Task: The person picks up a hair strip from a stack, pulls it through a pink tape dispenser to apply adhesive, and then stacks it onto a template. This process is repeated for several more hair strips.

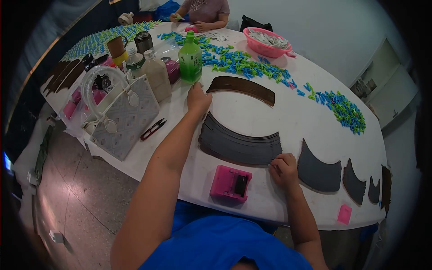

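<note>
My left hand (199,98) reaches to the left end of a curved brown strip piece (243,87), below a green bottle (190,60); its fingers are bent together, and what lies between them is too small to tell. At the lower right corner of a wide curved dark grey piece (238,143) is my right hand (283,168), fingers curled and touching or very near its edge. Just below that piece stands a pink block with a black roller (230,184). Further right lies a smaller dark grey curved piece (318,170).
A white handbag (128,119), red-handled snips (153,129) and bottles stand left. Green and blue clips (344,110) are heaped right and across the back. A pink basin (266,47) sits behind them. A person (209,13) works at the far side.
</note>
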### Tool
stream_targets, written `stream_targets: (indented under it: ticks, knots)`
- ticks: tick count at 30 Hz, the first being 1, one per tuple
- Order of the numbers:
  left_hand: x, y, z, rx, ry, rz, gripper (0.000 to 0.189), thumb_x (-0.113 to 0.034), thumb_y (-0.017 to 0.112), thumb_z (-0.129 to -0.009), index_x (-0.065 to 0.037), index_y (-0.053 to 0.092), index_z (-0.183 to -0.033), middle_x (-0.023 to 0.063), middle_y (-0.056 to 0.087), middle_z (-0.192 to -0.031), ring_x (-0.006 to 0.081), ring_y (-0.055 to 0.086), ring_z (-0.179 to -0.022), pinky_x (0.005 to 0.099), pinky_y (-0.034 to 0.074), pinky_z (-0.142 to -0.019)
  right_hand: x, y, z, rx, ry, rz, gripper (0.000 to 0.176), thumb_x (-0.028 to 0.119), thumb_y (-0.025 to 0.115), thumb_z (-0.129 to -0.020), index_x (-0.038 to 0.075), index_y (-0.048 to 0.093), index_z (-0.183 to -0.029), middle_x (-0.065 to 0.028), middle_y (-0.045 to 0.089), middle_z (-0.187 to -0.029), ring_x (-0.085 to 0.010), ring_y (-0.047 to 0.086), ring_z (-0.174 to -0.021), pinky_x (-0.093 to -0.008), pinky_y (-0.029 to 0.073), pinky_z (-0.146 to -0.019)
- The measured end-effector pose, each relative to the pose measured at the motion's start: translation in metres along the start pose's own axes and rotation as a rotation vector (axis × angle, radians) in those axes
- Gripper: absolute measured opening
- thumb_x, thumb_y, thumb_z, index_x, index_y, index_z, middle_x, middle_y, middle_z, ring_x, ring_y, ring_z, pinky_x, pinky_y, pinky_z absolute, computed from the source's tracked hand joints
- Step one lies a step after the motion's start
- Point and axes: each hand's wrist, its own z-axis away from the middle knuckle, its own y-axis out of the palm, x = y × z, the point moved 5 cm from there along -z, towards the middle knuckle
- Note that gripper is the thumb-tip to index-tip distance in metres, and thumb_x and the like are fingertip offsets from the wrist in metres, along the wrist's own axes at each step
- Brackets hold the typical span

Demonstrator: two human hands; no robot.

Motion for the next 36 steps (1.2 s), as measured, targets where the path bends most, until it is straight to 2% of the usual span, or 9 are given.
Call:
stream_targets:
  ticks: [4,6,9,10,12,14,24,30,36]
  knots:
    - [0.01,-0.023,0.006,0.114,0.017,0.162,0.045,-0.022,0.079,-0.079,0.001,0.059,-0.113,0.0184,0.068,-0.099,0.0331,0.068,-0.092,0.0431,0.055,-0.082,0.0,0.001,0.0,0.025,-0.039,0.008,0.018,0.001,0.081,-0.074,0.005,0.067,-0.085,-0.0113,0.065,-0.096,-0.0323,0.062,-0.091,-0.0424,0.05,-0.081]
    - [0.009,-0.039,0.023,0.13,0.042,0.161,0.04,-0.022,0.083,-0.082,-0.001,0.059,-0.106,0.0097,0.065,-0.09,0.0197,0.063,-0.081,0.0352,0.053,-0.074,-0.001,0.002,0.001,0.017,-0.043,0.016,0.018,0.002,0.081,-0.074,0.006,0.067,-0.085,-0.0104,0.066,-0.096,-0.032,0.062,-0.09,-0.0424,0.05,-0.081]
    - [-0.02,-0.069,0.063,0.256,0.085,0.162,0.03,-0.016,0.08,-0.084,0.001,0.061,-0.102,0.0092,0.066,-0.088,0.0184,0.064,-0.08,0.0342,0.052,-0.074,-0.002,0.001,0.002,-0.001,-0.041,0.023,0.018,0.002,0.081,-0.074,0.007,0.067,-0.085,-0.0089,0.067,-0.095,-0.0308,0.063,-0.09,-0.0422,0.05,-0.08]
    - [-0.031,-0.08,0.078,0.262,0.09,0.161,0.03,-0.016,0.08,-0.084,0.001,0.061,-0.102,0.0092,0.066,-0.088,0.0184,0.064,-0.08,0.0342,0.052,-0.074,-0.003,0.001,0.003,-0.014,-0.043,0.022,0.018,0.002,0.081,-0.074,0.007,0.068,-0.085,-0.0088,0.067,-0.095,-0.0305,0.064,-0.09,-0.0419,0.051,-0.08]
    - [-0.06,-0.093,0.11,0.342,0.194,0.217,0.022,-0.013,0.076,-0.085,0.0,0.065,-0.1,0.0144,0.068,-0.087,0.0289,0.067,-0.081,0.0402,0.054,-0.077,-0.003,0.001,0.005,-0.03,-0.041,0.024,0.018,0.002,0.081,-0.074,0.007,0.068,-0.085,-0.0086,0.067,-0.095,-0.0302,0.064,-0.09,-0.0416,0.051,-0.08]
    - [-0.08,-0.103,0.137,0.386,0.263,0.219,0.021,-0.012,0.076,-0.086,-0.001,0.066,-0.1,0.0144,0.068,-0.088,0.0293,0.067,-0.082,0.0402,0.054,-0.077,0.0,-0.002,0.006,-0.044,-0.084,0.077,0.013,0.006,0.079,-0.078,0.009,0.068,-0.085,-0.0048,0.067,-0.096,-0.0272,0.063,-0.091,-0.0408,0.049,-0.079]
    - [-0.136,-0.12,0.209,0.487,0.659,0.194,0.017,-0.01,0.075,-0.084,-0.005,0.067,-0.098,0.0127,0.07,-0.092,0.0348,0.067,-0.094,0.0454,0.054,-0.084,0.014,-0.001,0.002,-0.004,-0.175,0.166,0.012,0.005,0.078,-0.079,0.006,0.068,-0.085,-0.008,0.066,-0.096,-0.0292,0.064,-0.091,-0.0418,0.052,-0.081]
    - [-0.146,-0.124,0.222,0.526,0.699,0.159,0.016,-0.011,0.075,-0.084,-0.004,0.067,-0.096,0.0128,0.071,-0.094,0.0353,0.066,-0.096,0.0458,0.054,-0.085,0.009,-0.004,-0.001,0.038,-0.162,0.205,0.015,0.004,0.077,-0.079,0.005,0.064,-0.085,-0.0089,0.064,-0.094,-0.0299,0.063,-0.091,-0.042,0.052,-0.081]
    - [-0.171,-0.12,0.237,0.295,0.94,0.254,0.011,-0.012,0.073,-0.085,-0.005,0.069,-0.091,0.0141,0.069,-0.09,0.0337,0.068,-0.094,0.046,0.054,-0.084,0.064,-0.03,-0.035,0.146,-0.113,0.049,0.015,0.005,0.075,-0.088,0.004,0.061,-0.093,-0.01,0.063,-0.091,-0.0322,0.064,-0.084,-0.043,0.052,-0.076]
